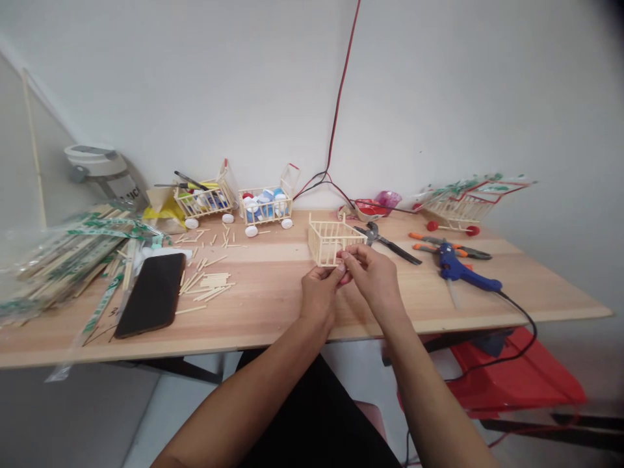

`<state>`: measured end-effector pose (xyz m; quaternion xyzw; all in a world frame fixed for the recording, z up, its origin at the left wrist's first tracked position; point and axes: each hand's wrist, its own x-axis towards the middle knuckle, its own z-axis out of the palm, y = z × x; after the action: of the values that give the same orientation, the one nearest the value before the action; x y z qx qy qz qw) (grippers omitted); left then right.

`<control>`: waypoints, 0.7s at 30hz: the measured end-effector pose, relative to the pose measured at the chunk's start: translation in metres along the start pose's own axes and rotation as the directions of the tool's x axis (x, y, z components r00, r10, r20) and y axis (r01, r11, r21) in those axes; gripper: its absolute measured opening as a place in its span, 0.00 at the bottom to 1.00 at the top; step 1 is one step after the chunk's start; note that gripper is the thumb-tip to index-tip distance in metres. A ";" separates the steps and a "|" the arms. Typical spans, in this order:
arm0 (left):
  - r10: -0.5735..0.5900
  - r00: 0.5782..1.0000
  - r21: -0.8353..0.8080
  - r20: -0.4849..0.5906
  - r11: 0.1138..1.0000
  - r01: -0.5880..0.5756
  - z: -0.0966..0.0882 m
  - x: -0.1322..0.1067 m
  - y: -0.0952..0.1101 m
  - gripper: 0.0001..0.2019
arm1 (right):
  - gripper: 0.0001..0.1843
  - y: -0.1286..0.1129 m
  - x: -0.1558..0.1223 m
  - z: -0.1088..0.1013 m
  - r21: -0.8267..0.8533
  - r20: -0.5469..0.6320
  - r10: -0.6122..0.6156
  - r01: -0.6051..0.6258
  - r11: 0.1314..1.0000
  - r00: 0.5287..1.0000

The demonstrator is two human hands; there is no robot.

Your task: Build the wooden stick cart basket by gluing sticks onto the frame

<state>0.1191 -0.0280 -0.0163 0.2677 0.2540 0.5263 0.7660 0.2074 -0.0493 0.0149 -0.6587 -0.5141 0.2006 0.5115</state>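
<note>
A small open basket of thin wooden sticks (332,239) stands on the wooden table (273,305) just beyond my hands. My left hand (319,294) and my right hand (373,276) meet at its near lower edge, fingers pinched together. Something small and reddish shows between the fingertips; I cannot make out what it is. Both hands touch or nearly touch the basket's front bottom rail.
A black phone (153,292) and loose cut sticks (207,283) lie to the left, beside bags of sticks (63,257). Two finished stick carts (266,205) stand at the back. Pliers (387,242), a blue glue gun (463,272) and another cart (461,208) lie right.
</note>
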 end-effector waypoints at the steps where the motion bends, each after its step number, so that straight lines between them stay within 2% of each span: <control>1: -0.005 1.000 0.005 0.004 1.000 0.005 0.000 0.000 0.000 0.13 | 0.12 -0.001 0.000 0.000 -0.015 -0.003 -0.002 0.002 1.000 1.000; 4: -0.036 0.998 0.032 0.045 0.999 0.035 -0.004 -0.001 0.001 0.13 | 0.12 -0.003 -0.001 -0.001 -0.036 -0.013 -0.002 0.001 0.999 1.000; 6: -0.072 0.989 0.073 0.126 0.995 0.064 -0.009 -0.006 0.006 0.11 | 0.12 -0.001 -0.001 -0.001 -0.038 -0.015 0.002 -0.003 0.999 1.000; 8: -0.124 0.966 0.185 0.226 0.979 0.082 -0.015 -0.013 0.016 0.07 | 0.12 0.002 -0.001 -0.001 -0.047 -0.021 -0.003 0.002 0.999 1.000; 9: -0.160 0.951 0.306 0.263 0.949 0.075 -0.018 -0.017 0.024 0.05 | 0.11 0.004 -0.001 -0.001 -0.054 -0.025 -0.010 0.009 0.999 1.000; 11: -0.196 0.941 0.618 0.277 0.786 -0.019 -0.020 -0.025 0.043 0.02 | 0.12 0.007 -0.001 -0.002 -0.059 -0.035 -0.022 0.020 0.998 0.999; 12: -0.160 0.935 0.730 0.315 0.671 -0.131 -0.020 -0.027 0.055 0.02 | 0.12 0.007 0.000 -0.002 -0.058 -0.039 -0.027 0.024 0.998 0.999; 13: -0.032 0.936 0.780 0.350 0.564 -0.272 -0.017 -0.028 0.067 0.03 | 0.12 0.008 0.000 -0.002 -0.058 -0.043 -0.028 0.026 0.998 0.999; 14: 0.107 0.907 0.785 0.406 0.467 -0.407 -0.013 -0.027 0.079 0.04 | 0.12 0.008 0.000 -0.001 -0.056 -0.046 -0.028 0.025 0.998 0.999; 16: 0.336 0.788 0.732 0.516 0.305 -0.610 -0.003 -0.018 0.101 0.06 | 0.12 0.008 0.001 0.000 -0.051 -0.052 -0.022 0.019 0.999 0.998; 17: 0.391 0.732 0.705 0.558 0.243 -0.667 0.002 -0.010 0.109 0.07 | 0.11 0.008 0.001 0.000 -0.048 -0.053 -0.018 0.016 0.999 0.998; 18: 0.386 0.702 0.688 0.599 0.201 -0.697 0.007 -0.002 0.115 0.08 | 0.11 0.007 0.001 0.001 -0.045 -0.053 -0.014 0.012 0.999 0.998; 19: 0.360 0.693 0.683 0.625 0.177 -0.708 0.011 0.007 0.119 0.09 | 0.11 0.006 0.001 0.002 -0.043 -0.053 -0.011 0.008 0.999 0.999; 21: 0.269 0.715 0.709 0.645 0.139 -0.692 0.015 0.024 0.120 0.08 | 0.11 0.005 0.001 0.003 -0.041 -0.050 -0.007 0.005 0.999 0.999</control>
<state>0.0567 0.0290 0.0735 0.8122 0.2545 0.4424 0.2824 0.2077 -0.0473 0.0095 -0.6721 -0.5071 0.1719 0.5114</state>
